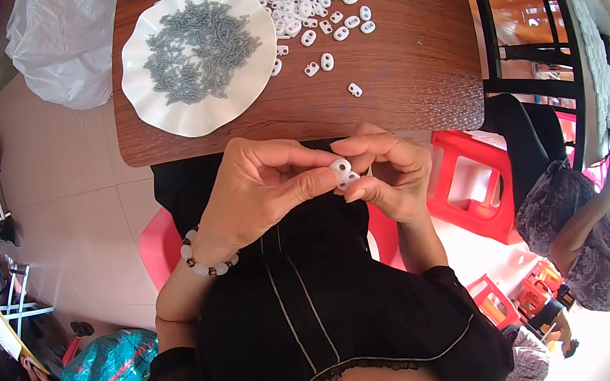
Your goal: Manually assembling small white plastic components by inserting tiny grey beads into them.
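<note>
In front of my chest, beyond the table's near edge, both hands meet at a small white plastic two-hole cord lock (pixel 342 167). My left hand (pixel 264 185), with a beaded bracelet (pixel 201 264) at the wrist, pinches it between thumb and fingers. From the other side my right hand (pixel 389 169) grips its lower end with the thumb and bent fingers. Fingertips cover part of the piece, so I cannot tell whether it is one part or two. A white wavy-rimmed plate (pixel 135 74) on the table holds many small grey springs (pixel 199 48). Beside it lies a loose heap of similar white cord locks (pixel 299 4).
The brown wooden table (pixel 413 69) has a single cord lock (pixel 354 90) near its front edge. A white plastic bag (pixel 71 48) is left of the table. Red stools (pixel 471 180) stand to the right, where another person (pixel 582 226) sits. A teal bag (pixel 110 373) is at lower left.
</note>
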`<state>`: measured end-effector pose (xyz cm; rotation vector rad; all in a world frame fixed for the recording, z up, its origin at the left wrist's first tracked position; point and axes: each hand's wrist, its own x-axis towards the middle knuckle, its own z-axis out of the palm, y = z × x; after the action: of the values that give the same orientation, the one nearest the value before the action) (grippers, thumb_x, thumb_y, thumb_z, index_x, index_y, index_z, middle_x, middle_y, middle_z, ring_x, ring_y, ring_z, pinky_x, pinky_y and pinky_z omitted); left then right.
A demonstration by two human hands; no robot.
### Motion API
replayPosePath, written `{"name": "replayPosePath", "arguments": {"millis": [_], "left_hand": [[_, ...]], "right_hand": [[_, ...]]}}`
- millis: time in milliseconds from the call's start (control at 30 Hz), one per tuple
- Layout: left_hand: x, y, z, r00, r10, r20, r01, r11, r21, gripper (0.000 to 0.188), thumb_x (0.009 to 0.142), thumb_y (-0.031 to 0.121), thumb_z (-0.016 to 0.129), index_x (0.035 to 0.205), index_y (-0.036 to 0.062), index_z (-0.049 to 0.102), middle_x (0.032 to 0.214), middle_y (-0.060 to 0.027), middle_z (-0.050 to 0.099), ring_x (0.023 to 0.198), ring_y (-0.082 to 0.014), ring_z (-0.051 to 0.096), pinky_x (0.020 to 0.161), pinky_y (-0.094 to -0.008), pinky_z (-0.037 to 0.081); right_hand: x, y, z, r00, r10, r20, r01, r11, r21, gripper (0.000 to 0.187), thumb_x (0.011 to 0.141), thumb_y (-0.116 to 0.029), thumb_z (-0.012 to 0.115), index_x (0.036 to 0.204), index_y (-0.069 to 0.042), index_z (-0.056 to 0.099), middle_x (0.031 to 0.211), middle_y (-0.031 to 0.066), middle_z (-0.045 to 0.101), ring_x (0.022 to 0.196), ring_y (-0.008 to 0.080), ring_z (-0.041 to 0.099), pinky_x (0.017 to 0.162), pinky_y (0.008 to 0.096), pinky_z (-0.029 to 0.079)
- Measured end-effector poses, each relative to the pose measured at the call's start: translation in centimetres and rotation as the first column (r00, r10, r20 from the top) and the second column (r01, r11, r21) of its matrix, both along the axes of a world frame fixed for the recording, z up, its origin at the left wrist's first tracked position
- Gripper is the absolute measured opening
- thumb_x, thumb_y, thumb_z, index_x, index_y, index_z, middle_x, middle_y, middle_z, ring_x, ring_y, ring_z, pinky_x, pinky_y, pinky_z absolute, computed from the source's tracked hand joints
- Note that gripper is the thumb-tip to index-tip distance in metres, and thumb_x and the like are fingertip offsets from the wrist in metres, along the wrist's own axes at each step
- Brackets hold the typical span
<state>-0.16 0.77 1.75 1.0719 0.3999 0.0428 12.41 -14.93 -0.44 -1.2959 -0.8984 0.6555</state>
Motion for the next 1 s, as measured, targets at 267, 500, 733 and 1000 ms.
{"name": "replayPosePath", "arguments": {"millis": [267, 500, 733, 1000], "left_hand": [[-0.1, 0.6, -0.3, 0.994, -0.106, -0.038, 0.100, 0.985, -0.137, 0.018, 0.084, 0.008, 0.073, 0.098, -0.0047, 0.070, 0.085, -0.0093, 0.071, 0.078, -0.0091, 0.066, 0.070, -0.0199, 0.052], [-0.1, 0.4, -0.5, 0.996, -0.082, -0.036, 0.073, 0.974, -0.215, 0.019, 0.083, 0.008, 0.074, 0.097, -0.0044, 0.071, 0.083, -0.0089, 0.071, 0.076, -0.0085, 0.065, 0.068, -0.0192, 0.051], [-0.3, 0.2, -0.7, 0.998, -0.052, -0.048, 0.036, 0.959, -0.279, 0.017, 0.083, 0.008, 0.074, 0.096, -0.0024, 0.071, 0.079, -0.0065, 0.069, 0.070, -0.0071, 0.060, 0.064, -0.0197, 0.048], [-0.5, 0.3, -0.7, 0.996, -0.075, -0.048, 0.058, 0.956, -0.287, 0.016, 0.083, 0.007, 0.073, 0.096, -0.0019, 0.071, 0.081, -0.0072, 0.069, 0.072, -0.0077, 0.061, 0.067, -0.0196, 0.049]], "right_hand": [[0.8, 0.0, -1.4, 0.990, 0.111, 0.083, -0.113, 0.993, 0.017, 0.051, 0.072, -0.040, 0.078, 0.109, -0.005, 0.071, 0.091, 0.0059, 0.065, 0.086, 0.0177, 0.056, 0.074, 0.0304, 0.044], [0.3, 1.2, -1.1, 0.990, 0.119, 0.077, -0.124, 0.990, 0.061, 0.052, 0.082, -0.047, 0.066, 0.112, -0.006, 0.070, 0.114, 0.0138, 0.065, 0.105, 0.0259, 0.054, 0.087, 0.0366, 0.045], [-0.4, 1.1, -1.5, 0.986, 0.139, 0.096, -0.147, 0.986, 0.080, 0.050, 0.088, -0.046, 0.060, 0.113, -0.003, 0.067, 0.120, 0.0159, 0.064, 0.108, 0.0300, 0.058, 0.089, 0.0396, 0.046], [-0.8, 0.7, -1.3, 0.986, 0.105, 0.126, -0.111, 0.993, 0.049, 0.047, 0.090, -0.042, 0.059, 0.113, -0.002, 0.066, 0.118, 0.0166, 0.065, 0.107, 0.0304, 0.059, 0.087, 0.0383, 0.049]]}}
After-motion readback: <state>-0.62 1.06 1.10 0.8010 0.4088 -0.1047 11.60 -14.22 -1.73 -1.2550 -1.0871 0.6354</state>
